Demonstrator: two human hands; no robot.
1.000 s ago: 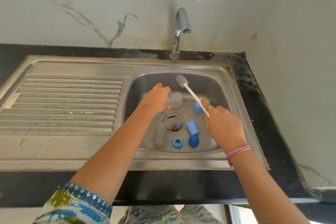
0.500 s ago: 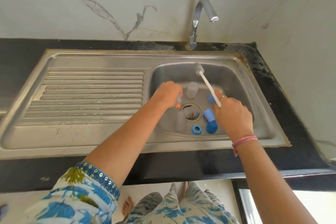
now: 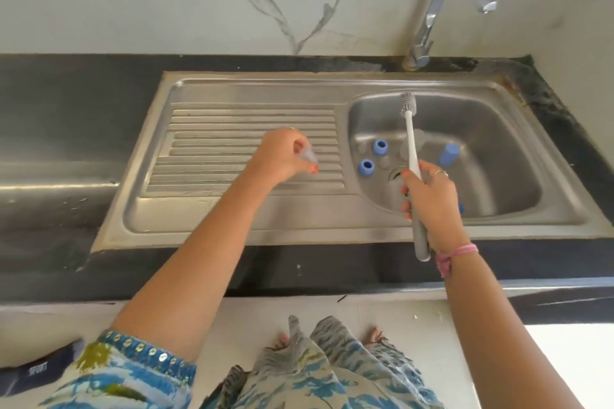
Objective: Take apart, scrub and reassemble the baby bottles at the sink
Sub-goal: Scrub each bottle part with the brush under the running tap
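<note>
My left hand (image 3: 280,156) pinches a small clear teat (image 3: 307,155) over the ribbed drainboard (image 3: 232,129), left of the basin. My right hand (image 3: 432,199) grips the white bottle brush (image 3: 412,143) by its handle, bristle head pointing up over the sink basin (image 3: 498,129). In the basin lie two blue collar rings (image 3: 379,146) (image 3: 366,166), a blue cap (image 3: 449,153) and a clear bottle part (image 3: 419,142) behind the brush shaft. Another blue piece (image 3: 460,208) peeks out beside my right wrist.
The tap (image 3: 442,3) arches over the basin's back edge, with no water running. A black counter (image 3: 59,129) surrounds the steel sink. A marble wall stands behind and to the right. The drain (image 3: 396,173) is partly hidden by my right hand.
My left hand has lifted the clear teat out of the basin and carried it left over the drainboard. The right hand keeps the brush over the basin. The camera view has shifted left.
</note>
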